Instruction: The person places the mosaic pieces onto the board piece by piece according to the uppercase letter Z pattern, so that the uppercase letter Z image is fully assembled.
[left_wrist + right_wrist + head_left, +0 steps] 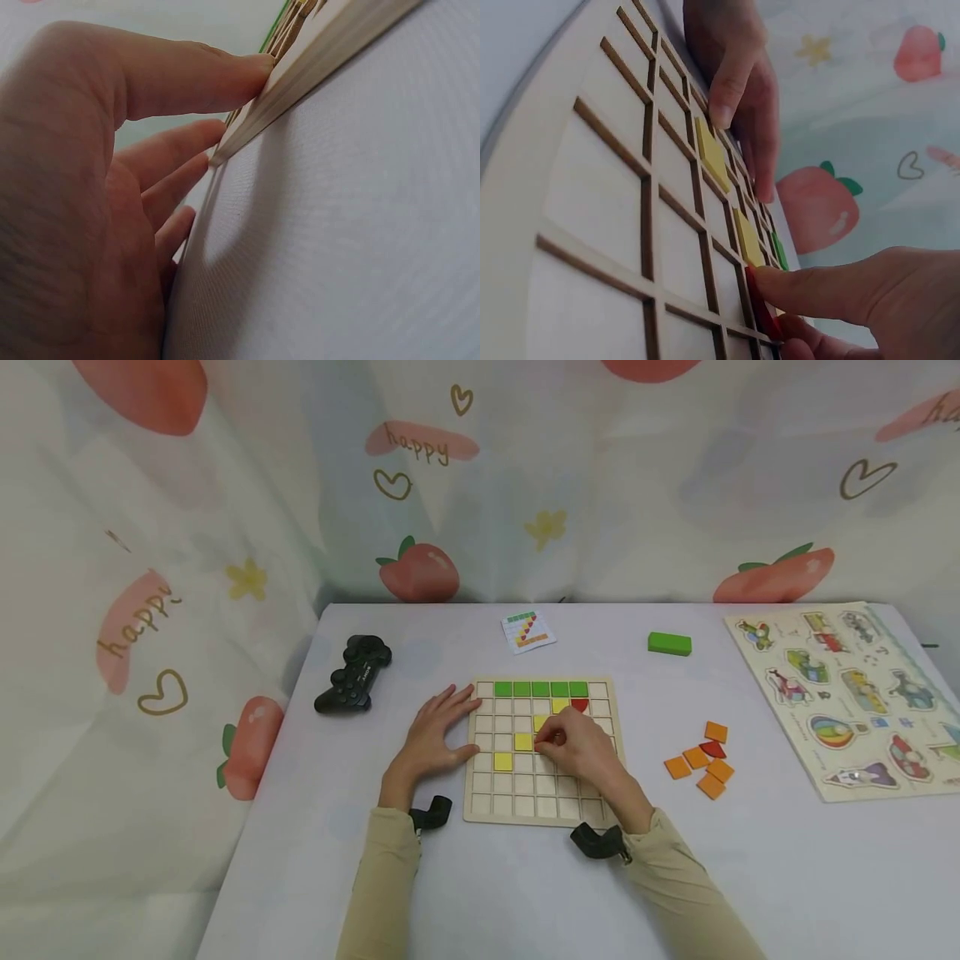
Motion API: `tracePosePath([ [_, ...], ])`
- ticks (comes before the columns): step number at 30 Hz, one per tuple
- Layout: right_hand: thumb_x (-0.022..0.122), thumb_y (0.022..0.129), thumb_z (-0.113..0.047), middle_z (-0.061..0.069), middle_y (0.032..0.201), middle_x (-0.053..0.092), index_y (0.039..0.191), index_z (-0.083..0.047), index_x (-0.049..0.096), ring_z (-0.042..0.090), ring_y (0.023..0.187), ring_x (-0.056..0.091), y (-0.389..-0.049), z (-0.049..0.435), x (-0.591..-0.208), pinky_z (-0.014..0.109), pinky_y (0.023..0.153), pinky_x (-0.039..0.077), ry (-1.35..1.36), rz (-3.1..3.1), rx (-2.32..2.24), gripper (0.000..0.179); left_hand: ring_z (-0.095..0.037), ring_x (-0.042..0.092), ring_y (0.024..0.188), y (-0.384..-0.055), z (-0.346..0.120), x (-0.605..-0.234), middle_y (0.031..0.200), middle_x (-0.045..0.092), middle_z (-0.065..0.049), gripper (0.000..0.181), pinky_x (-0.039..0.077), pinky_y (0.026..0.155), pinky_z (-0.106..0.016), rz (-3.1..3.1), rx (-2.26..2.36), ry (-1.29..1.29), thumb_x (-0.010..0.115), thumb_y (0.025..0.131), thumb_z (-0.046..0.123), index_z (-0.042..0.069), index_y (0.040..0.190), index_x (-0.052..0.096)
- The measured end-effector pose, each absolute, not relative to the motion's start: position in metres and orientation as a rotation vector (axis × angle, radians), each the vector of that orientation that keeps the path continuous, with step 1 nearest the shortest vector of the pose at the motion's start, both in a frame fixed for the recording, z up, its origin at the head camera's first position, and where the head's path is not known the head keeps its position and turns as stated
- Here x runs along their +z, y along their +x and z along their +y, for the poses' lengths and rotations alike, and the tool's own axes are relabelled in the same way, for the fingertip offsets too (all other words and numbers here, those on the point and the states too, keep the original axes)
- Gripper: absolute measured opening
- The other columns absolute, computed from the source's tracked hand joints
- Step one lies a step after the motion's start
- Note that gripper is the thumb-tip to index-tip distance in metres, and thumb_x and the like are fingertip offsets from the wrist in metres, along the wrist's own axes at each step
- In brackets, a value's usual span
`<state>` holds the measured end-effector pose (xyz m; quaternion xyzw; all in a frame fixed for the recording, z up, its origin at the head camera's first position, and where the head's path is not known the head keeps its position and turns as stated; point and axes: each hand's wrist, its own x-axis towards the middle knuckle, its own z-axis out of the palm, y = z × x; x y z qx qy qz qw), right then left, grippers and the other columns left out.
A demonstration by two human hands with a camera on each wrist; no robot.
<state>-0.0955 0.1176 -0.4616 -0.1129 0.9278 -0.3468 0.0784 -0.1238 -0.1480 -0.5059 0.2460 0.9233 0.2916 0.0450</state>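
A wooden grid board (545, 820) lies on the table. Green square tiles (522, 689) fill part of its top row, and yellow square tiles (502, 762) step diagonally across it. Beside the topmost yellow tile sits a red rounded tile (579, 703). My right hand (581, 745) pinches another red tile (760, 301) between thumb and fingers, at a cell right of a yellow tile; the fingers cover part of it. With fingers spread, my left hand (433, 737) rests along the board's left edge, thumb and fingertips touching the rim in the left wrist view.
Right of the board lie several orange square tiles (677, 767) and a red rounded tile (713, 749). A pattern card (528, 632) and a green block (670, 644) are at the back. A black game controller (354, 674) lies left, a picture puzzle board (855, 710) far right.
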Motion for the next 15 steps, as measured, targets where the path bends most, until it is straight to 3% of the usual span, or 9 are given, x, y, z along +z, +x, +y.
tracePosePath([
  [9,0.08,0.082,-0.021,-0.003,0.07,0.065,0.083,-0.01,0.075,0.014,0.067,0.058,-0.0921,0.1173,-0.4619,0.029,0.059,0.045,-0.212,2.822,-1.046,0.012,-0.025,0.016,0.15,-0.1242,-0.1478,-0.5058,0.161,0.029,0.001,0.075,0.013,0.12,-0.049,2.825,0.857,0.751,0.067,0.081,0.04,0.017,0.149,0.046],
  [15,0.078,0.083,-0.012,0.0,0.083,0.067,0.094,-0.007,0.079,0.014,0.072,0.057,-0.0909,0.1248,-0.4657,0.029,0.061,0.046,-0.42,2.837,-1.029,0.013,-0.024,0.016,0.15,-0.1246,-0.1477,-0.5056,0.161,0.028,0.002,0.075,0.012,0.121,-0.048,2.826,0.849,0.745,0.067,0.081,0.038,0.018,0.15,0.045],
])
